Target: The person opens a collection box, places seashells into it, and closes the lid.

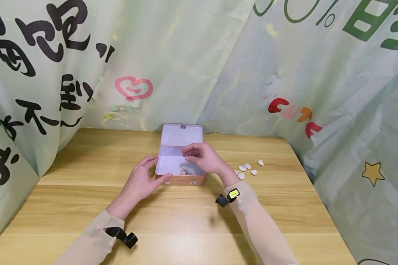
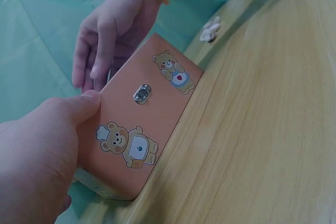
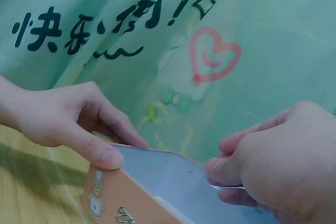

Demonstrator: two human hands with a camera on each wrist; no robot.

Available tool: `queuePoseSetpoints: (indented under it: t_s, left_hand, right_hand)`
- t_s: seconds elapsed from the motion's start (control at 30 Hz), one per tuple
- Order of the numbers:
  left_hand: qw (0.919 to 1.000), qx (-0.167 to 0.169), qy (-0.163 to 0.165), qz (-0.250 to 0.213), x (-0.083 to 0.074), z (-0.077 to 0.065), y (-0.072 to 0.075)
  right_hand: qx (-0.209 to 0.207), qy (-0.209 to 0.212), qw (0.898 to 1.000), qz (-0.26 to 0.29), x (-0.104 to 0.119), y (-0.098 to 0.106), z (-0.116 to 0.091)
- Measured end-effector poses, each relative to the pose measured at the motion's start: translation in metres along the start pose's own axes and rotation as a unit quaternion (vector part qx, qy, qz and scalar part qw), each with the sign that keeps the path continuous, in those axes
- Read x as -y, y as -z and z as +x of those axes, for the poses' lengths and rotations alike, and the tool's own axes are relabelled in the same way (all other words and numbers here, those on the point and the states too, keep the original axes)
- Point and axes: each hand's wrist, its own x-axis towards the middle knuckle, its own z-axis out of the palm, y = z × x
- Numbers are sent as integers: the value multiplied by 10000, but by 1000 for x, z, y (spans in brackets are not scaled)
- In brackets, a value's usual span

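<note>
An orange tin box (image 1: 180, 180) with bear prints stands on the table, its hinged lid (image 1: 182, 135) raised at the back. My left hand (image 1: 142, 180) grips the box's left end, thumb (image 2: 86, 106) on the front rim and fingers around the side. Over the inside of the box is my right hand (image 1: 205, 157), thumb and fingers pinching a thin flat piece (image 3: 228, 186); only its pale edge shows, so I cannot tell its kind. A small grey-beige thing (image 1: 183, 170) lies inside near the front wall.
Several small white shells (image 1: 242, 168) lie on the wooden table (image 1: 182, 228) to the right of the box, close to the right wrist. A printed curtain (image 1: 172, 66) hangs behind the table and along both sides.
</note>
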Motion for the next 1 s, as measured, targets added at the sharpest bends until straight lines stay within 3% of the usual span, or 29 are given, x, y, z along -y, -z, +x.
queuePoseSetpoints:
  t_s: [0.43,1.0]
  left_hand:
    - [9998,113,135,-37,0,0,0]
    - [9999,69,49,-83,2,-1,0]
  right_hand:
    - [-430,-241,9987,158,-1,44,-41]
    - [-719,-745,9936,-450,-27,86,-82]
